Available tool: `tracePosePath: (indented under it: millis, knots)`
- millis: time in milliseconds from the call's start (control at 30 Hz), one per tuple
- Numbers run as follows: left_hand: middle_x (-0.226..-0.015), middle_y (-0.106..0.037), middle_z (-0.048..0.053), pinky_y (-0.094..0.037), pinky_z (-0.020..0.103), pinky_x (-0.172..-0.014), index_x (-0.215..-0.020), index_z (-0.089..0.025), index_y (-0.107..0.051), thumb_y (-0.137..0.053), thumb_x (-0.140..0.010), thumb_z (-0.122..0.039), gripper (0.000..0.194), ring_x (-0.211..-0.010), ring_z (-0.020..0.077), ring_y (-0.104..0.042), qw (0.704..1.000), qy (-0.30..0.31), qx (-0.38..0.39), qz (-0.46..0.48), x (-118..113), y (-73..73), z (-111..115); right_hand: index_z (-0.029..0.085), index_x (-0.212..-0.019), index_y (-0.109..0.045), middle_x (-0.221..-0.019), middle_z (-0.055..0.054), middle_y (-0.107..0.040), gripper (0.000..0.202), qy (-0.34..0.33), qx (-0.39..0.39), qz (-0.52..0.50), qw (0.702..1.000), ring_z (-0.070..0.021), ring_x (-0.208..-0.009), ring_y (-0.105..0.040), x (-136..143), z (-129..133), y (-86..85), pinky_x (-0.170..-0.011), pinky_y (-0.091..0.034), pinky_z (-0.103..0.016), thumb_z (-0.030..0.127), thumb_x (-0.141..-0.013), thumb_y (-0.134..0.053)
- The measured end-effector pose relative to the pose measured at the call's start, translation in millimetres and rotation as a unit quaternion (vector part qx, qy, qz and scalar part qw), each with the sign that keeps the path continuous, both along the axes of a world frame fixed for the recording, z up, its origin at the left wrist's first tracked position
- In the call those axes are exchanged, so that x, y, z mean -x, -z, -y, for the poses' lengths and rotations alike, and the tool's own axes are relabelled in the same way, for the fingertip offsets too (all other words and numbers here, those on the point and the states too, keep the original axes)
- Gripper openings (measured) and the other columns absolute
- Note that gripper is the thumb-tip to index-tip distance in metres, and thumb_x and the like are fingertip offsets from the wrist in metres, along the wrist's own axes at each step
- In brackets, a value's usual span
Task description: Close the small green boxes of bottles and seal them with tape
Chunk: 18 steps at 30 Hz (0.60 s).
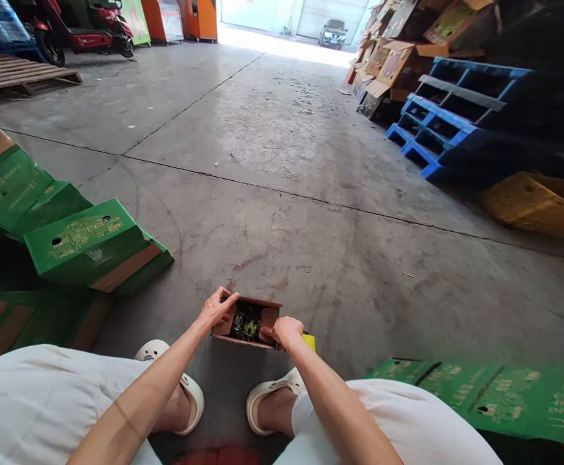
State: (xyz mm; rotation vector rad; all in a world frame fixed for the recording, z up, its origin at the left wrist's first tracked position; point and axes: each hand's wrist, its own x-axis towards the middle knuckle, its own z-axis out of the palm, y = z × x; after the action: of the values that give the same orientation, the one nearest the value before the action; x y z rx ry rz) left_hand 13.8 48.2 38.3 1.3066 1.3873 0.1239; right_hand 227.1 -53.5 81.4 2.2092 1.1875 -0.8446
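Note:
A small open cardboard box (pixel 247 340) stands on the grey floor between my feet, with dark plastic and something green (pixel 250 328) inside. At its left end, my left hand (pixel 217 309) has its fingers spread over the rim and flap. My right hand (pixel 286 330) is closed at the right end, its fingertips at the inner flap (pixel 269 318). A yellow object (pixel 309 340) shows beside my right hand, partly hidden by it; whether the hand holds it is unclear.
Green cartons (pixel 86 239) are piled at the left, and more green cartons (pixel 504 397) lie at the lower right. Blue pallets (pixel 449 119), a yellow basket (pixel 541 200) and used cardboard boxes (pixel 393 64) line the right side. A red scooter (pixel 83 32) stands far left.

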Motion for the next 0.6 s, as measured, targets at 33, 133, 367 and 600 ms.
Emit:
tracePosePath:
  millis: [33, 133, 367, 600]
  knots:
    - [-0.132, -0.068, 0.007, -0.060, 0.030, -0.067, -0.122, -0.028, -0.056, -0.051, -0.099, -0.071, 0.049, -0.084, 0.0224, -0.079, 0.999, -0.023, 0.039, 0.029, -1, 0.1, -2, 0.005, -0.130, -0.075, -0.131, -0.031, -0.072, 0.064, 0.000, -0.004, -0.002, 1.000, -0.0395, -0.127, -0.069, 0, 1, -2.0, -0.102, -0.055, -0.051, 0.057, -0.092, -0.076]
    - [-0.128, -0.071, 0.006, -0.061, 0.031, -0.068, -0.119, -0.027, -0.054, -0.052, -0.101, -0.067, 0.045, -0.082, 0.0204, -0.080, 0.990, -0.058, 0.108, 0.065, -2, -0.4, -8, 0.007, -0.129, -0.076, -0.129, -0.029, -0.074, 0.060, -0.001, -0.025, 0.001, 1.000, -0.0369, -0.126, -0.070, -2, 5, -10.9, -0.099, -0.056, -0.045, 0.056, -0.094, -0.072]
    - [-0.105, -0.080, 0.009, -0.061, 0.031, -0.072, -0.140, -0.023, -0.054, -0.090, -0.078, -0.048, 0.076, -0.082, 0.0238, -0.080, 0.997, -0.028, 0.077, -0.004, 19, 12.7, 9, 0.014, -0.112, -0.083, -0.112, -0.023, -0.080, 0.029, 0.001, -0.059, 0.035, 0.998, -0.0336, -0.110, -0.078, -26, 7, -35.8, -0.081, -0.056, -0.034, 0.031, -0.088, -0.080]
    - [-0.133, -0.075, 0.014, -0.058, 0.031, -0.088, -0.154, -0.020, -0.052, -0.084, -0.082, -0.033, 0.080, -0.117, 0.0295, -0.074, 0.996, 0.020, -0.001, -0.088, 31, 35.7, 10, 0.011, -0.120, -0.077, -0.121, -0.025, -0.077, 0.038, -0.039, -0.152, 0.107, 0.982, -0.0321, -0.117, -0.074, -36, -4, -59.3, -0.093, -0.051, -0.040, 0.038, -0.109, -0.052]
